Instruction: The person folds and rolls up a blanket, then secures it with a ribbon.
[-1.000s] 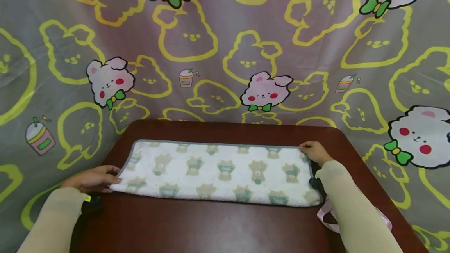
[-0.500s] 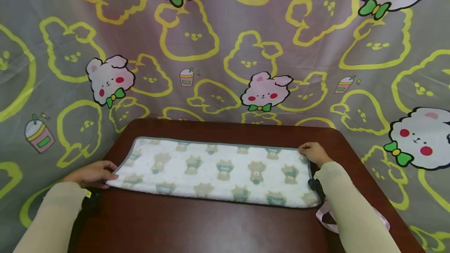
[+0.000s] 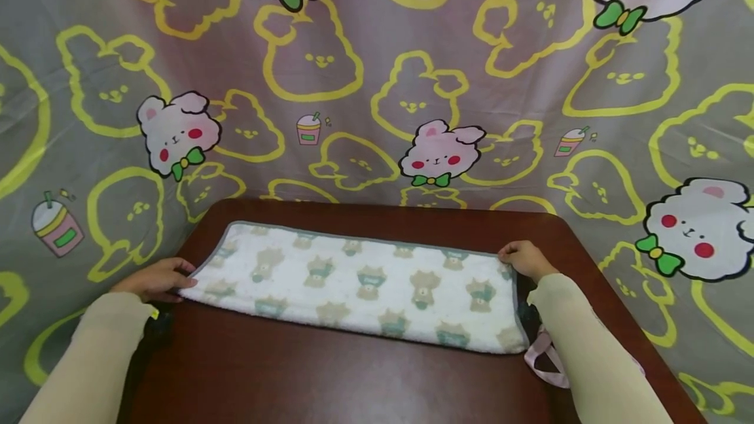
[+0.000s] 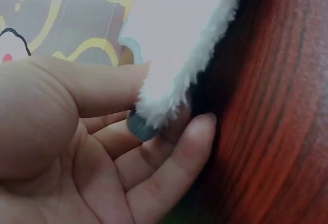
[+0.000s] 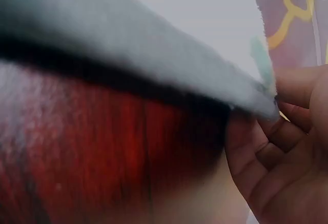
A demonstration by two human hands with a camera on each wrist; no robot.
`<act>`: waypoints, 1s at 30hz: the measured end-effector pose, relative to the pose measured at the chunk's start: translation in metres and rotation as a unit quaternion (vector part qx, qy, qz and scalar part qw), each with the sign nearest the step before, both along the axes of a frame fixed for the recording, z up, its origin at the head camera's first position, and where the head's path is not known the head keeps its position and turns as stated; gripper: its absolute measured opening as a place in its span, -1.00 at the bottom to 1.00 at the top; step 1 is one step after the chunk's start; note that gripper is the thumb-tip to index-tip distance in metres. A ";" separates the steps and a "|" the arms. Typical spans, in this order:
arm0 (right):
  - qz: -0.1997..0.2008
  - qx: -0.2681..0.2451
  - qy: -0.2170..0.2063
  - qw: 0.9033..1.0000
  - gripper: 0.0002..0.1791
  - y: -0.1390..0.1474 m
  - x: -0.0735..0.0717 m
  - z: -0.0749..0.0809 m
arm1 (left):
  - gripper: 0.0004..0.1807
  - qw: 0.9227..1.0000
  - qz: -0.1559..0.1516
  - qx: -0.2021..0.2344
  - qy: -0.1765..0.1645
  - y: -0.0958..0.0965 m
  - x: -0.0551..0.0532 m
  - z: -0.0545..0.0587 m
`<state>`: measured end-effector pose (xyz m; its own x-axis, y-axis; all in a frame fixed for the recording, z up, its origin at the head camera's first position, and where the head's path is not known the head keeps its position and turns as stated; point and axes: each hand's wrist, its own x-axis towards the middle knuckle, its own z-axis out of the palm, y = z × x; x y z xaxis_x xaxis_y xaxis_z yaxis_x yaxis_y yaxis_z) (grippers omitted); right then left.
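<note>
Since a second ago, the left grip [image 3: 156,280] has gone a bit toward 12 o'clock and taken its end of the fluffy cloth [image 3: 347,286] with it, so the cloth now slants, its left end farther off. The right grip [image 3: 526,260] has hardly moved. The cloth is in the middle of the brown surface [image 3: 341,385]. Around it, the left grip is at 9 o'clock, pinching the near left corner, and the right grip is between 2 and 3 o'clock, pinching the far right corner. A pink strap [image 3: 548,379] sits near 4 o'clock, just beside the cloth. The step in hand looks like turning and smoothing the cloth. The next move seems to call for both pinches staying firm and a gentle, even pull, so no bumps come.
</note>
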<state>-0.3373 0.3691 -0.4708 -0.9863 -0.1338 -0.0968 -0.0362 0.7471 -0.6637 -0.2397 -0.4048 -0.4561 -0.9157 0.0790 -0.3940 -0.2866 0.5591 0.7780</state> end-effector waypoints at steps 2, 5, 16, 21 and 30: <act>0.005 0.009 -0.001 1.000 -0.81 0.001 0.002 0.001 | -0.47 1.000 0.006 -0.002 0.005 0.002 -0.003 0.001; 0.014 0.023 -0.003 1.000 -0.82 0.004 0.005 0.003 | -0.48 1.000 0.017 -0.009 0.016 0.004 -0.007 0.002; 0.073 0.033 -0.035 0.996 -0.89 0.006 0.019 0.011 | -0.51 0.993 0.063 -0.066 0.071 0.008 -0.028 -0.007; 0.084 0.017 -0.055 0.995 -0.92 0.008 0.027 0.009 | -0.56 0.990 0.077 -0.080 0.092 0.011 -0.034 -0.011; 0.125 0.010 -0.088 0.988 -0.93 0.005 0.032 0.015 | -0.58 0.981 0.097 -0.084 0.149 0.004 -0.046 -0.018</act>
<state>-0.3053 0.3743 -0.4553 -0.8902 -0.3676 -0.2690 -0.1063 0.7419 -0.6621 -0.2855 -0.4012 -0.4737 -0.9837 -0.1502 -0.0991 -0.1734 0.6438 0.7453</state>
